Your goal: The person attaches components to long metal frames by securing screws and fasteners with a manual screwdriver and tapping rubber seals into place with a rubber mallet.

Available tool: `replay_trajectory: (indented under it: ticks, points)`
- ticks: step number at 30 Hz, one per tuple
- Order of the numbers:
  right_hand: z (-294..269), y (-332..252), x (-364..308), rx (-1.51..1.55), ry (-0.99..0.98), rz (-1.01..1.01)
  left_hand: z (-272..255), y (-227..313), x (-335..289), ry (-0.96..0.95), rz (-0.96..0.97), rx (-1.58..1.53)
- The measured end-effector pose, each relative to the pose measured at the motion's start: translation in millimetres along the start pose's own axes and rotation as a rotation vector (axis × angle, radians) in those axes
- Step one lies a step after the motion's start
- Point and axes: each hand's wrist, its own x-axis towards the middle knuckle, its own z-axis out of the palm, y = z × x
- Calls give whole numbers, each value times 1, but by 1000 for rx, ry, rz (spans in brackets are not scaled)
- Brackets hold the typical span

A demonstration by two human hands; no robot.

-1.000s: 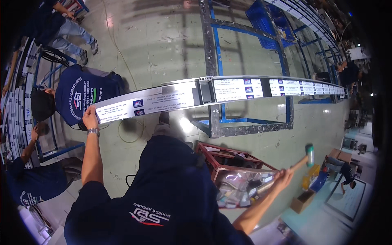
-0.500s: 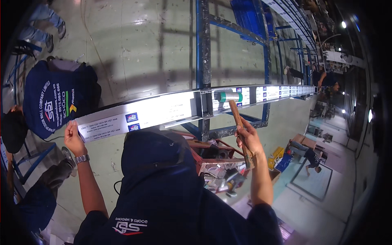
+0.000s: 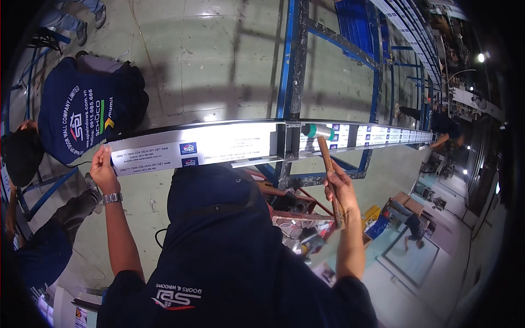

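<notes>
A long aluminium profile, covered in white printed protective film, runs across in front of me and narrows toward the far right. My left hand, a metal watch on its wrist, pinches the profile's left end between thumb and fingers. Wrapped round a wooden handle, my right hand holds a mallet. The mallet's head, green at the ends and silvery in the middle, overlaps the film just right of a dark crosspiece. Whether the head touches the profile I cannot tell.
Blue and black metal frames support the profile. A bent-over co-worker in a navy shirt is close on the left; another person is at the profile's far end. A red cart with tools stands below my right hand.
The view has shifted, moving the frames and profile rightward in the picture. The mallet's head has turned slightly and sits a little closer to the crosspiece. Both hands keep their holds.
</notes>
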Motion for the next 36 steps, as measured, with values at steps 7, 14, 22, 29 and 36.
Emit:
replay_trajectory:
  ticks: [7,14,22,29,36]
  points:
    - [0,4,-1,-6,-91,1,-5,-4,4,3,4,38]
    - [7,6,-4,-36,-91,-12,0,-3,2,32,-14,36]
    - [1,10,-1,-39,-125,-13,5,-4,1,40,35,54]
    - [-8,25,0,55,-50,-35,5,-2,2,36,28,45]
    - [-20,22,-4,18,-36,-27,-1,-6,5,31,15,76]
